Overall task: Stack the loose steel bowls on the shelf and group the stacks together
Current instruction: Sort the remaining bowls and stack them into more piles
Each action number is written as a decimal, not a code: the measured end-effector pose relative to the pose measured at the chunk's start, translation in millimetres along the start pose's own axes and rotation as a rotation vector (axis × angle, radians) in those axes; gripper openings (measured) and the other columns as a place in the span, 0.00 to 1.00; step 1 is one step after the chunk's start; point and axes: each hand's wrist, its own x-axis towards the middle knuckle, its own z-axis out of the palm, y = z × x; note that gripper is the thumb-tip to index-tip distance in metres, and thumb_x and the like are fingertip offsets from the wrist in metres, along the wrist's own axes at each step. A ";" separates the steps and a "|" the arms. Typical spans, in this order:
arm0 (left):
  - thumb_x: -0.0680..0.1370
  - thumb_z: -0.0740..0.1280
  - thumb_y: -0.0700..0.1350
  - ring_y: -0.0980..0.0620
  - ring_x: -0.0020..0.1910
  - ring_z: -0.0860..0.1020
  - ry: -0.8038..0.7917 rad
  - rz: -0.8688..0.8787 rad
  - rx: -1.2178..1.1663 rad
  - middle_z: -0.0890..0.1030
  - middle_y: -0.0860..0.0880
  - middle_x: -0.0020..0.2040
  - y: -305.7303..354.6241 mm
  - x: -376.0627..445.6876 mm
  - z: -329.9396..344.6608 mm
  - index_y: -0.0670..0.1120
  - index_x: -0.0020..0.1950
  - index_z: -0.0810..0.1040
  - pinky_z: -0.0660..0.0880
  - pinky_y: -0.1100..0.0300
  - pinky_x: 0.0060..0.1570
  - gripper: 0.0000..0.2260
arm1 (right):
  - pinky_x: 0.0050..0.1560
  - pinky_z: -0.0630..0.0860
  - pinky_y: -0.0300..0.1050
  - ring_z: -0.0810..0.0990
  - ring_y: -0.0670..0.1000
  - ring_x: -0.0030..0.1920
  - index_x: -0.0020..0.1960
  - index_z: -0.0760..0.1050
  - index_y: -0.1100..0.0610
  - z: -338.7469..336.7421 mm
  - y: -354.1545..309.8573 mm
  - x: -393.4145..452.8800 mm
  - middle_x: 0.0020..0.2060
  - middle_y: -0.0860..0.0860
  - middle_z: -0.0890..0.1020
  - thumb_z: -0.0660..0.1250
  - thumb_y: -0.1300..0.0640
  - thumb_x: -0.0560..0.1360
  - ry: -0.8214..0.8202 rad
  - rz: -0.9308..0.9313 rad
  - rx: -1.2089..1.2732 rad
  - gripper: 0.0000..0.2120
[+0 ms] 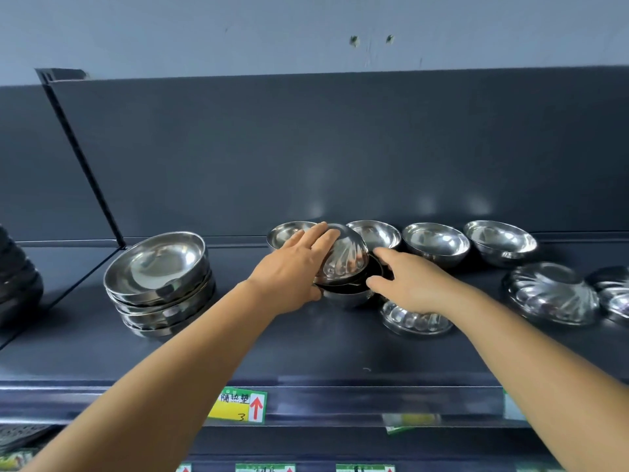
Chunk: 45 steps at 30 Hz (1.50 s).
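My left hand (292,267) grips a ribbed steel bowl (343,258), tilted on its side over a small stack of bowls (347,296) in the middle of the dark shelf (272,345). My right hand (405,281) reaches to the right rim of that stack, fingers spread and relaxed, touching or nearly touching it. Under my right wrist lies an upside-down ribbed bowl (413,321). Three plain bowls stand upright along the back: one (376,233), another (435,243) and a third (500,241). A further upright bowl (286,233) is partly hidden behind my left hand.
A stack of larger steel bowls (160,284) stands at the left. Two upside-down ribbed bowls sit at the right, one (551,292) whole and one (612,294) cut by the frame edge. A dark stack (17,277) sits beyond the divider at far left. Price labels (238,405) hang below the shelf front.
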 end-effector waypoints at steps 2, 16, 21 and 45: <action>0.70 0.74 0.43 0.46 0.75 0.60 0.026 0.024 0.014 0.52 0.55 0.77 -2.9 0.4 1.0 0.56 0.78 0.46 0.77 0.49 0.57 0.46 | 0.56 0.75 0.53 0.77 0.55 0.54 0.60 0.70 0.57 1.2 1.2 5.8 0.53 0.53 0.80 0.62 0.46 0.76 0.016 -0.007 0.012 0.18; 0.72 0.73 0.48 0.48 0.60 0.75 0.097 -0.086 -0.394 0.65 0.50 0.72 -29.4 -13.3 12.4 0.49 0.78 0.52 0.72 0.58 0.59 0.41 | 0.57 0.75 0.52 0.78 0.55 0.56 0.59 0.75 0.57 9.5 -5.8 30.6 0.56 0.52 0.81 0.63 0.51 0.77 0.074 0.030 0.025 0.15; 0.71 0.74 0.46 0.53 0.58 0.76 0.130 -0.116 -0.547 0.70 0.51 0.66 -37.0 -13.7 10.0 0.48 0.76 0.58 0.70 0.65 0.58 0.38 | 0.58 0.75 0.49 0.78 0.55 0.57 0.63 0.76 0.58 11.2 -13.0 41.7 0.57 0.53 0.82 0.66 0.54 0.75 0.111 0.085 0.033 0.18; 0.75 0.71 0.48 0.59 0.48 0.77 0.369 -0.372 -0.989 0.73 0.58 0.55 -35.4 -2.4 -3.1 0.51 0.71 0.64 0.74 0.62 0.50 0.28 | 0.43 0.82 0.57 0.83 0.62 0.36 0.44 0.78 0.69 -3.7 -5.7 57.9 0.34 0.63 0.80 0.62 0.65 0.68 0.356 0.122 0.235 0.10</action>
